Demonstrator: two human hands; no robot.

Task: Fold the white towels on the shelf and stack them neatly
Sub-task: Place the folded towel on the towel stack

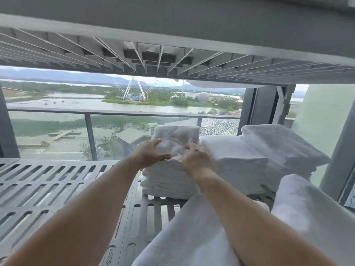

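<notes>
Both bare forearms reached from the near edge toward the far middle, converging. The left hand [151, 153] pinched a folded towel [178, 136] between thumb and curled fingers. The right hand [196, 160], just to its right, curled its fingers into the same towel.

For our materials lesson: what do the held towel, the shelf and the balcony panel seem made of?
Towel: probably cotton terry, white, matte; fuzzy pile.
Shelf: likely moulded plastic, grey, dull; slots and ribs.
Balcony panel: apparently clear glass; scenery shows through.
</notes>
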